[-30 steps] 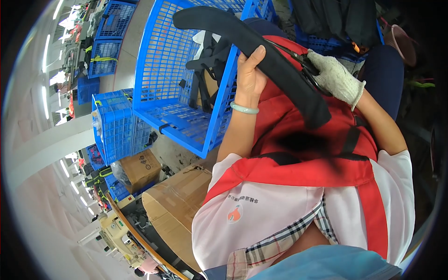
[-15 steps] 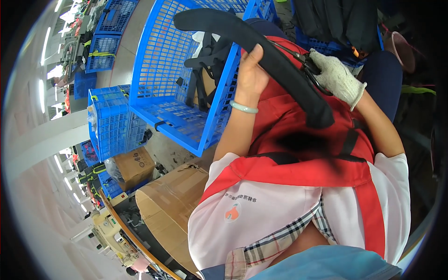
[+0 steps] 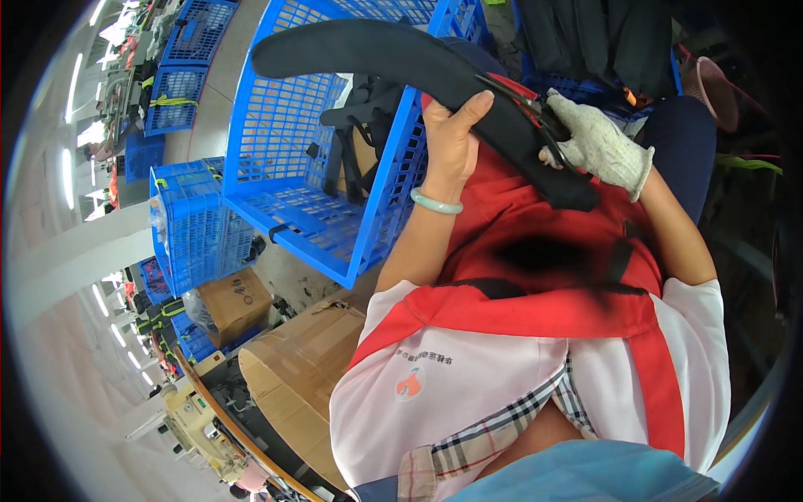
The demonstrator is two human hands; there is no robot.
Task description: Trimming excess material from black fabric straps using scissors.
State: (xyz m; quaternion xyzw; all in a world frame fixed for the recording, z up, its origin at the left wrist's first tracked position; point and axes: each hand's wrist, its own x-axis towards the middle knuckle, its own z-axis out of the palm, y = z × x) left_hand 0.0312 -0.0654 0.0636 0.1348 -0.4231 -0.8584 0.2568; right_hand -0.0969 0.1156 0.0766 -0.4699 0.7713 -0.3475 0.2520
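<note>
My left hand (image 3: 456, 138), bare with a pale green bangle on the wrist, grips a long curved black padded strap (image 3: 393, 54) from underneath, thumb over its edge. My right hand (image 3: 598, 146), in a white knit glove, holds small scissors (image 3: 535, 113) against the strap's right part. The strap lies across my red apron (image 3: 544, 243), its left end reaching over a blue plastic crate.
A large blue mesh crate (image 3: 335, 167) with black straps inside stands to my left. A second blue crate (image 3: 188, 217) and cardboard boxes (image 3: 293, 376) sit lower left. Dark fabric pieces (image 3: 602, 38) fill another blue crate at the top right.
Both hands keep their grip on the strap and scissors. The view has shifted slightly; the strap stays in nearly the same position.
</note>
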